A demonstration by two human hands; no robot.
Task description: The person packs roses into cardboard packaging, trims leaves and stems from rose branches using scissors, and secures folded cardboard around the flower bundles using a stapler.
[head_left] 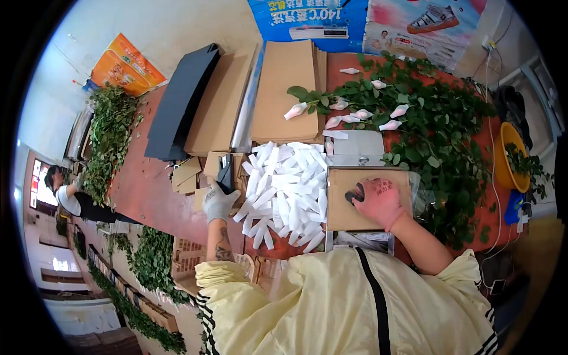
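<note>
My left hand (220, 202), in a pale grey glove, is closed around the lower end of a black stapler-like tool (225, 171), beside small cardboard pieces (186, 173). My right hand (378, 201), in a pink glove with dark fingertips, rests on a flat cardboard sheet (346, 216); its fingers are curled, and whether they hold anything is hidden. Between my hands lies a heap of white paper sleeves (287, 189). Behind the sheet are rose buds in white sleeves (390, 125) on leafy stems (432, 112).
Brown cardboard sheets (284, 89) and a dark board (183, 100) lie at the back of the red table (142, 183). A yellow basin (512, 157) is at the right. Another person (74, 198) stands at the far left near piled greenery (109, 142). A white cable hangs at the right.
</note>
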